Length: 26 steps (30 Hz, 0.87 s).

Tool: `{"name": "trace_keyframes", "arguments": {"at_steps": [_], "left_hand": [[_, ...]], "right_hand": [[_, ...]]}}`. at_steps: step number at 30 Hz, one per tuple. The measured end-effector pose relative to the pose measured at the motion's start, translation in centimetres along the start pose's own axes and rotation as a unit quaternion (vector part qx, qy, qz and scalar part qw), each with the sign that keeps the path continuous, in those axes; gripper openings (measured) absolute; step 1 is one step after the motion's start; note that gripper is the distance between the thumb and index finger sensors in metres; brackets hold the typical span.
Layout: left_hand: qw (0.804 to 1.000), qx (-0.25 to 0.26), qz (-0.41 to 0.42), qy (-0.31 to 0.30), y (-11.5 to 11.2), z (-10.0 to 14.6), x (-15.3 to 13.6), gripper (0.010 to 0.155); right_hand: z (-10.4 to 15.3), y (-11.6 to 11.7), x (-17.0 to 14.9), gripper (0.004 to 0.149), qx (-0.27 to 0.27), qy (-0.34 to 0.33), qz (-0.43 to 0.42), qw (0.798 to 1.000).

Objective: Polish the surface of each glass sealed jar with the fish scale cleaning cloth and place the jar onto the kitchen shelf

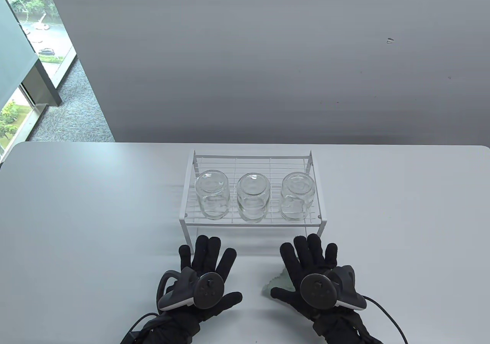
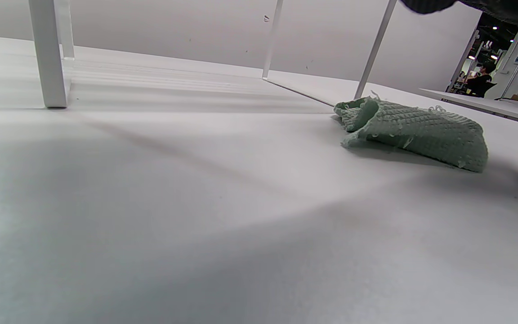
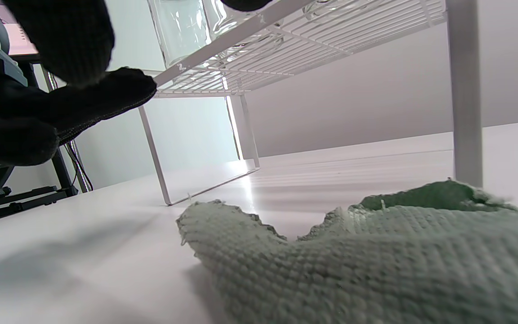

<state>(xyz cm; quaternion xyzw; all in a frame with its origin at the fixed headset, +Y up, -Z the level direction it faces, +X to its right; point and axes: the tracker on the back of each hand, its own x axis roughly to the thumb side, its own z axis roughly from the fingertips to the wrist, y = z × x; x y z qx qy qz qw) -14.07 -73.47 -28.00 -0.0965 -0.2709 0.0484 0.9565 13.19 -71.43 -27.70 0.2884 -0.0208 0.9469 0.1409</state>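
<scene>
Three clear glass jars stand mouth-down in a row on the white wire shelf (image 1: 190,175): left jar (image 1: 211,199), middle jar (image 1: 252,202), right jar (image 1: 298,201). In front of the shelf my left hand (image 1: 208,261) lies flat on the table with fingers spread, holding nothing. My right hand (image 1: 308,261) is also spread flat, hovering over or resting on the pale green fish scale cloth (image 1: 276,282), which peeks out beside its thumb. The crumpled cloth (image 2: 416,131) lies on the table; in the right wrist view the cloth (image 3: 376,261) fills the foreground under the shelf (image 3: 259,49).
The white table (image 1: 84,213) extends wide on both sides of the shelf. A grey wall stands behind it and a window is at the far left. Cables trail from both wrists at the table's front edge.
</scene>
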Motion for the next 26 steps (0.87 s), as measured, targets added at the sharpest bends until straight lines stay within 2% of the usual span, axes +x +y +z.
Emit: {"name": "trace_keyframes", "arguments": {"at_steps": [26], "left_hand": [[1.0,-0.004,0.014,-0.001,-0.05,0.04,0.04,0.098]], "right_hand": [[0.26,-0.08,-0.11,0.093,-0.012,-0.002,-0.011,1.0]]}}
